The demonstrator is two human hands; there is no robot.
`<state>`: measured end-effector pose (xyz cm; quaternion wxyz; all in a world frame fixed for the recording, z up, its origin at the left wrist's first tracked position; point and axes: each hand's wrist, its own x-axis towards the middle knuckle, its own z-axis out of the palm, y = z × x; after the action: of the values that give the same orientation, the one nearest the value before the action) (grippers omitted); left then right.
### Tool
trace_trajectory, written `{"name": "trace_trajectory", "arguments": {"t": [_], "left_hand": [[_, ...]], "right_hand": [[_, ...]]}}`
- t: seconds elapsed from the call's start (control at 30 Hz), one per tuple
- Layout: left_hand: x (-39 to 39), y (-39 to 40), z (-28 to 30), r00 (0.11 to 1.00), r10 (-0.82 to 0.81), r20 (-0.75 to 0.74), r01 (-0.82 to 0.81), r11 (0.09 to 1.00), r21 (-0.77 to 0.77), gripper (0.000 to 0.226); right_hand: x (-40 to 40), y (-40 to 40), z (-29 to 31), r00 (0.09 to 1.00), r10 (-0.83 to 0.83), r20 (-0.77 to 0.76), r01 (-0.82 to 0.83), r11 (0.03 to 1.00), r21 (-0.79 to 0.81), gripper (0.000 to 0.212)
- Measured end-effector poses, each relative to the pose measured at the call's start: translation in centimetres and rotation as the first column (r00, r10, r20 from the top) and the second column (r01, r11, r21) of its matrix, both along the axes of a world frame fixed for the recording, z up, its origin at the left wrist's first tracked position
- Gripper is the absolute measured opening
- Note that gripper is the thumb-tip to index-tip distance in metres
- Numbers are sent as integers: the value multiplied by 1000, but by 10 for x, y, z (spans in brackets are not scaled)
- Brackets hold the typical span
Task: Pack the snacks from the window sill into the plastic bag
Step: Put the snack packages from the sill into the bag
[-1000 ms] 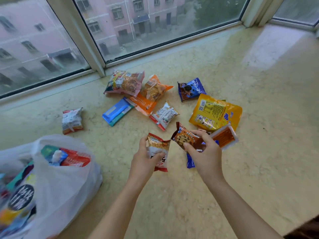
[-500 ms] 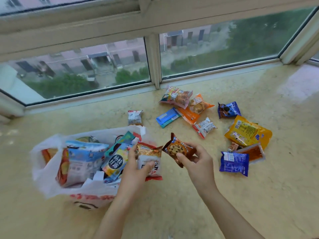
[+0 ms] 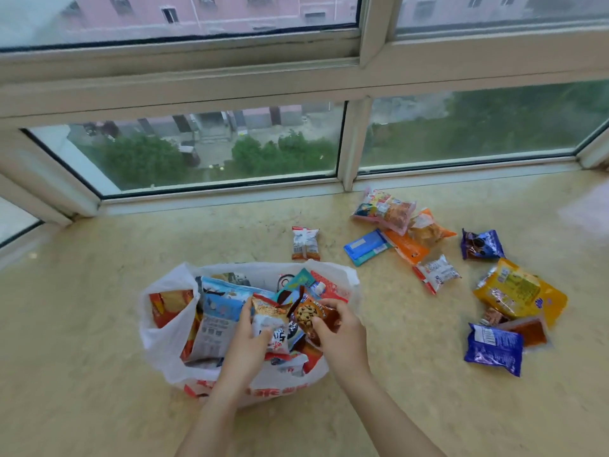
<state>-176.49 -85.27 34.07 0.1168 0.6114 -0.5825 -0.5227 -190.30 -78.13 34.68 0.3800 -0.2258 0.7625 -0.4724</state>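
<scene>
**Two snack packets held over the open bag**

The left hand [image 3: 247,344] grasps an orange-and-white packet [image 3: 268,324] by its lower half; the right hand [image 3: 342,334] pinches a brown cookie packet [image 3: 311,316] at its near edge. Both packets hang just above the mouth of the white plastic bag [image 3: 164,341], which stands open on the window sill [image 3: 99,390].

Handling: the packets look light, thin-walled and air-puffed, with slick film, so a pinch at a crimped end seam should hold best; the contents are probably brittle and would crush under a hard squeeze.

Contents: the bag is already crowded, a large pale-blue pack [image 3: 219,311] upright at its left and an orange pack [image 3: 168,305] against its left wall.

Still loose on the sill: a small white packet [image 3: 305,243] just beyond the bag, and to the right a scatter including a blue flat bar [image 3: 365,247], a yellow pouch [image 3: 517,291] and a blue packet [image 3: 492,347].
</scene>
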Motion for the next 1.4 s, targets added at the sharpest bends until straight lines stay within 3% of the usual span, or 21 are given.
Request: {"name": "trace_trajectory", "arguments": {"t": [0.1,0.23,0.33,0.4,0.5,0.57,0.6,0.7,0.83,1.1,1.27,1.4], "left_hand": [[3,-8,-22,994,-33,100,42,995,-87,62],[5,-10,-37,947,-64,314,172,928,-330,51],[8,-10,-44,820,-126,559,441,762,-475,61],[10,-9,-55,755,-164,635,573,635,-518,76],[11,-4,-70,642,-232,731,722,504,-474,77],[11,-1,-79,589,-211,780,767,451,-457,62],[11,-1,-81,568,-211,795,778,453,-436,57],[8,1,-76,528,-255,810,797,478,-369,57],[-7,5,-61,609,-227,760,753,467,-464,57],[-80,30,-7,755,-205,623,652,336,-680,46],[-143,67,6,715,-341,611,698,295,-652,50],[-193,103,-10,613,-468,637,785,266,-559,52]], "right_hand": [[10,-15,-15,996,63,-64,-58,995,86,28],[14,-22,-37,986,111,-127,-86,979,184,35],[13,-20,-44,968,167,-189,-112,956,270,44],[11,-17,-46,929,250,-273,-164,939,302,52],[13,-10,-54,750,530,-396,-350,826,442,61],[14,-5,-59,578,694,-430,-409,702,583,63],[14,-2,-58,519,717,-466,-404,686,605,62],[11,6,-57,427,687,-588,-345,725,596,54],[0,14,-33,372,675,-637,-363,737,569,55],[-55,66,5,404,556,-726,-352,827,438,50],[-112,120,2,452,515,-728,-218,855,470,50],[-156,165,-12,438,473,-765,-105,872,479,52]]}}
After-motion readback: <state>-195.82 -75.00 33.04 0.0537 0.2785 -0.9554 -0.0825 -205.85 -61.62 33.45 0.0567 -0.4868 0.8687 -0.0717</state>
